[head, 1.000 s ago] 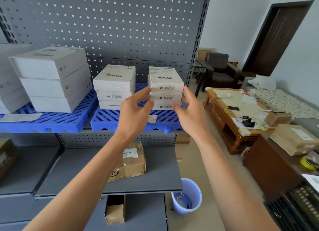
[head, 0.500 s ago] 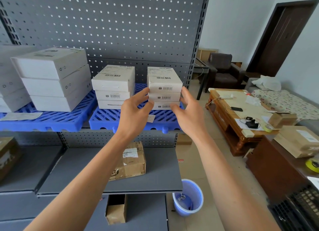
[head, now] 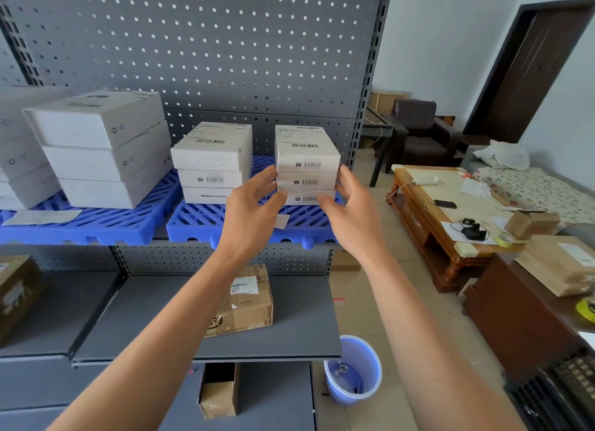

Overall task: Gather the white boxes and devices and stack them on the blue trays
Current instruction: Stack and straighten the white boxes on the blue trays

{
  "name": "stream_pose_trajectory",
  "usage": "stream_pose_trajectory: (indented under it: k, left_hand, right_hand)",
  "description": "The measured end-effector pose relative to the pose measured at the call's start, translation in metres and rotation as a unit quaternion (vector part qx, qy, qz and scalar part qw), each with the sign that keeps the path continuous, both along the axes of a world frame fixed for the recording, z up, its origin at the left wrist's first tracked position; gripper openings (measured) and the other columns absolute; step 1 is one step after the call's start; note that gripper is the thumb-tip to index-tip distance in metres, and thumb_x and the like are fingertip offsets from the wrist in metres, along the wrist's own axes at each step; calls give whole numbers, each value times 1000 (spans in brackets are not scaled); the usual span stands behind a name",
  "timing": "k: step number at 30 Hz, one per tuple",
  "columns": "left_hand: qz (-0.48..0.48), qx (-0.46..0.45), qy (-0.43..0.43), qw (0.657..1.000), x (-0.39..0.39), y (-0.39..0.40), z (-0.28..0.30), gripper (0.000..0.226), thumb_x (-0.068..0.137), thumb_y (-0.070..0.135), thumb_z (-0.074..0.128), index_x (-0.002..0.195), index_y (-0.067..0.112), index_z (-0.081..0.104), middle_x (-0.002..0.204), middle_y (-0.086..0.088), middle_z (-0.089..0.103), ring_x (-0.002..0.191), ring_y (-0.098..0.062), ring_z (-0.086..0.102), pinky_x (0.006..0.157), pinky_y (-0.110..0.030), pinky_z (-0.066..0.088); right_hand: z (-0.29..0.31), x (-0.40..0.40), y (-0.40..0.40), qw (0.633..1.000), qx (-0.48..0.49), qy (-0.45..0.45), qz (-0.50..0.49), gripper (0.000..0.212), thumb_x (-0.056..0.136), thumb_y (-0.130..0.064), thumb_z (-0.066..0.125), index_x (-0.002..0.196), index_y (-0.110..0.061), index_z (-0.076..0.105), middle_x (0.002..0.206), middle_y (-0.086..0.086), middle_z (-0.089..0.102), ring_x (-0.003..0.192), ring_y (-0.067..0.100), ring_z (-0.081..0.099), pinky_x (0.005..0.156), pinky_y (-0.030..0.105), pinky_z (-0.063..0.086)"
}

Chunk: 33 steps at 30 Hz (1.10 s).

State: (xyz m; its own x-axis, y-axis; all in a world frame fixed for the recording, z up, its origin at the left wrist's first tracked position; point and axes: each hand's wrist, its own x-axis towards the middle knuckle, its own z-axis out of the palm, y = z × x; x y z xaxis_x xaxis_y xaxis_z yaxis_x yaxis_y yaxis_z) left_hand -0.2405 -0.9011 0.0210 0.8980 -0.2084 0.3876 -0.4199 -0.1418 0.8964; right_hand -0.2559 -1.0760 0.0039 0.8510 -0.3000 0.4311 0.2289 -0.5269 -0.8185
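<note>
A stack of three small white boxes (head: 306,160) stands on the right blue tray (head: 199,221), at its right side. My left hand (head: 248,214) touches the stack's left side, fingers up along it and thumb at the front of the bottom box. My right hand (head: 351,211) mirrors it on the right side. A second stack of small white boxes (head: 212,153) sits just to the left on the same tray. Large white boxes (head: 106,147) are piled on the left blue tray (head: 106,224).
A grey pegboard (head: 209,50) backs the shelves. A cardboard box (head: 244,301) lies on the lower shelf, another sits below. A blue bin (head: 354,369) stands on the floor. To the right are a wooden table (head: 450,211) and brown parcels (head: 560,263).
Both hands have closed in on the right stack, from hovering beside it to touching its two sides.
</note>
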Motion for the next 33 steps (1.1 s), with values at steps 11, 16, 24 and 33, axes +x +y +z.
stream_pose_trajectory:
  k: [11, 16, 24, 33]
  left_hand:
    - [17, -9, 17, 1000, 6, -1, -5, 50, 99, 12, 59, 148, 17, 50, 134, 18, 59, 128, -5, 57, 108, -37, 49]
    - [13, -4, 11, 1000, 4, -1, -2, 49, 99, 8, 57, 146, 19, 52, 119, 31, 61, 123, 0, 59, 105, -33, 52]
    - [24, 20, 5, 1000, 7, -1, -6, 47, 98, 17, 60, 145, 21, 54, 136, 9, 64, 129, -2, 55, 105, -34, 52]
    - [22, 10, -38, 999, 4, 1, -2, 41, 100, 14, 59, 141, 20, 58, 134, 5, 63, 93, 25, 57, 74, -6, 51]
  right_hand:
    - [-1, -4, -1, 1000, 8, 15, 1, 45, 95, -11, 61, 136, -29, 54, 127, -18, 66, 115, -6, 59, 78, 5, 48]
    - [-2, -5, -1, 1000, -1, 20, -1, 44, 96, -11, 58, 136, -29, 54, 126, -18, 66, 114, -3, 60, 77, 5, 49]
    - [-6, -4, -2, 1000, 3, 16, -8, 44, 93, -9, 58, 133, -29, 56, 123, -17, 67, 108, -5, 62, 78, 12, 53]
    - [6, -31, 12, 998, 6, 0, -70, 52, 98, -13, 60, 147, -24, 47, 112, -36, 45, 90, -27, 45, 69, -10, 31]
